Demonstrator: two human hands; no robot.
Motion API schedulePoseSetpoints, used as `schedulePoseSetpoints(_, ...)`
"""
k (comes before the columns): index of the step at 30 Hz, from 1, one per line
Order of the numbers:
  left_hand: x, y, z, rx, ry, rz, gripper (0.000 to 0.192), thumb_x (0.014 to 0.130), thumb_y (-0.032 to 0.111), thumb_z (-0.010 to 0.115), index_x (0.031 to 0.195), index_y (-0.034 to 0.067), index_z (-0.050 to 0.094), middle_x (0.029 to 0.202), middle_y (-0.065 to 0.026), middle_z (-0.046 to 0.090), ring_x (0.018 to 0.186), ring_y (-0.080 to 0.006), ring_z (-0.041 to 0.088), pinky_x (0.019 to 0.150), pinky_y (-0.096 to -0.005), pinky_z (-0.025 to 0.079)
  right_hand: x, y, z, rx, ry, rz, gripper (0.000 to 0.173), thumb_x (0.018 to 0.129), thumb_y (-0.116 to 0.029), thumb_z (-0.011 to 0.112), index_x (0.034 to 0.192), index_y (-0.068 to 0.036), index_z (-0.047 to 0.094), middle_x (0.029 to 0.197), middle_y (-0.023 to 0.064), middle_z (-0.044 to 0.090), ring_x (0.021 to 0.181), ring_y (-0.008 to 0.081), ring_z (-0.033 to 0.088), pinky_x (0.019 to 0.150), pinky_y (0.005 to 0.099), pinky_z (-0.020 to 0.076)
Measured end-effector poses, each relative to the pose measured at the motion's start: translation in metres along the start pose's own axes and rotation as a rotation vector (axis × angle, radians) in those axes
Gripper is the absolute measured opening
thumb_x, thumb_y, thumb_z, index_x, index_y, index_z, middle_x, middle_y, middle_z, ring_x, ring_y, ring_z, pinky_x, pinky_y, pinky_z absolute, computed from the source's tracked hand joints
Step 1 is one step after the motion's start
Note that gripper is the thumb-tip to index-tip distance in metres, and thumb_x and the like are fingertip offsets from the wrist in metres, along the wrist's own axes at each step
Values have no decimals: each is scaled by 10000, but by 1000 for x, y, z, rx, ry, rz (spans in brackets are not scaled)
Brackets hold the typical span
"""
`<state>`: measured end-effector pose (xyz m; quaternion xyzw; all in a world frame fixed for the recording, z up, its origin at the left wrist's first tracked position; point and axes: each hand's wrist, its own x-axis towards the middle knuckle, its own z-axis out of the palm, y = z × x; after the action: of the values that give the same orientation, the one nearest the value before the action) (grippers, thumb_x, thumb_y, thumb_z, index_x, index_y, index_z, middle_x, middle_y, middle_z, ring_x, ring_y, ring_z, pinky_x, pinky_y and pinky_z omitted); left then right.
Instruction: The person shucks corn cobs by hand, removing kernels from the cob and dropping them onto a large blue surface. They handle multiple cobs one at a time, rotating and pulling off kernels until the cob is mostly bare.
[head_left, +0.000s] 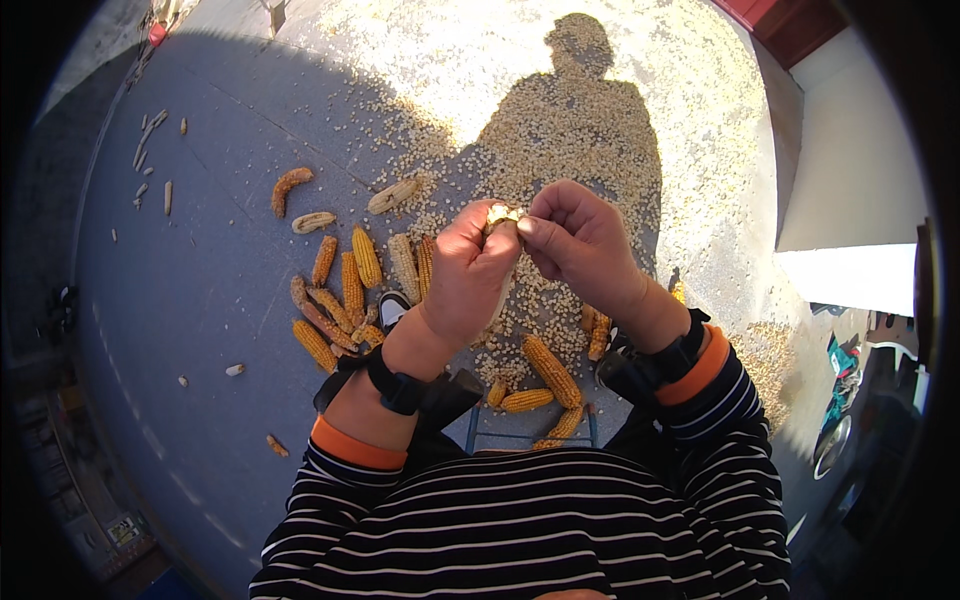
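My left hand (478, 262) is closed around a pale ear of corn (504, 215), whose tip shows above the thumb; the rest is mostly hidden in the palm. Beside it, my right hand (581, 244) touches the ear's right side with thumb and fingertips; whether it grips the ear or a kernel cannot be told. Loose corn kernels (525, 300) lie on the ground beneath both hands. Several yellow ears of corn (367, 257) lie to the left of my left hand, and another yellow ear (553, 370) lies below, between my feet.
A wide layer of kernels (705, 150) spreads ahead and to the right, partly under my shadow. Bare cobs (393, 196) and a curved orange cob (289, 189) lie at the left. My shoe (393, 309) stands beside the ears. A blue metal frame (532, 437) is close to my body.
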<state>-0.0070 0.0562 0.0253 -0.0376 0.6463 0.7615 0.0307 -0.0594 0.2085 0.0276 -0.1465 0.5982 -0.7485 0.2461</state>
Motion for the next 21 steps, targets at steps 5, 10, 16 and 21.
schedulePoseSetpoints(5,-1,5,3,-84,0,-73,168,974,137,457,973,18,575,766,-28,596,617,-83,547,552,-227,446,-3,-2,2,40,48,17,27,919,-12,524,924,-28,503,671,9,519,527,53,468,443,202,361)
schedulePoseSetpoints(10,0,10,6,-222,17,-100,151,981,158,490,925,47,577,735,18,563,631,-59,512,562,-223,430,-3,-8,0,82,22,24,60,902,-6,553,936,-25,507,683,6,527,536,52,470,451,203,364)
schedulePoseSetpoints(16,-2,9,5,-218,0,-121,157,978,177,482,939,47,563,729,-3,571,612,-79,534,544,-230,439,-2,-3,-1,-87,33,-40,104,852,-31,619,900,-27,527,751,-9,553,661,23,497,545,201,423)
schedulePoseSetpoints(21,-3,11,4,-282,-10,-227,170,975,188,483,925,45,559,705,-15,570,579,-91,542,519,-237,438,-4,-2,-2,-261,39,-167,104,841,-24,617,894,-33,528,738,-9,534,656,21,481,556,208,425)
